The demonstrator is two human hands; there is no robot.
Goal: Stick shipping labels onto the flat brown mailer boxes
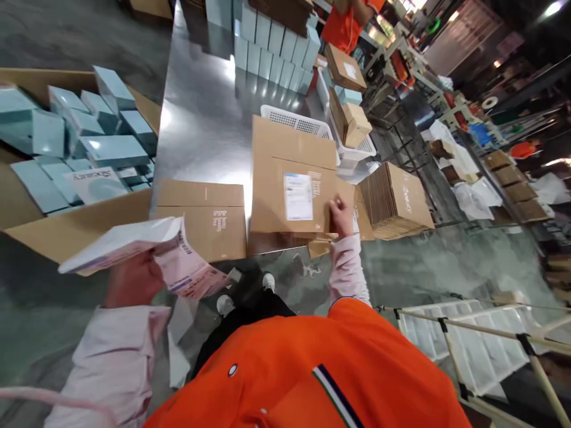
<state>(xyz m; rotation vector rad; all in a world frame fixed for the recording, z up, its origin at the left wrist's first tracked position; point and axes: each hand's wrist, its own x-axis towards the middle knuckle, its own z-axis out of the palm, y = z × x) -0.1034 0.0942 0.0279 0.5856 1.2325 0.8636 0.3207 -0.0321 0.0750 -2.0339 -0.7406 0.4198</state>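
Observation:
My left hand [134,279] grips a bundle of white and pink printed sheets [178,261], which fans out over the near edge of an open cardboard carton [75,229]. My right hand [341,217] pinches the edge of a folded brown cardboard carton [289,184], which has a white shipping label [298,196] on its top. Another flat brown carton [200,220] with white print lies to the left of it. Its near side overhangs the edge of the steel table [200,119].
Pale blue boxes [75,139] fill the open carton at the left. More pale blue boxes [272,50] stand stacked beyond the table, near white plastic baskets [298,122] and a stack of flattened cartons [392,202]. A co-worker in an orange shirt [348,27] stands at the far end. A white rack [464,339] stands at my lower right.

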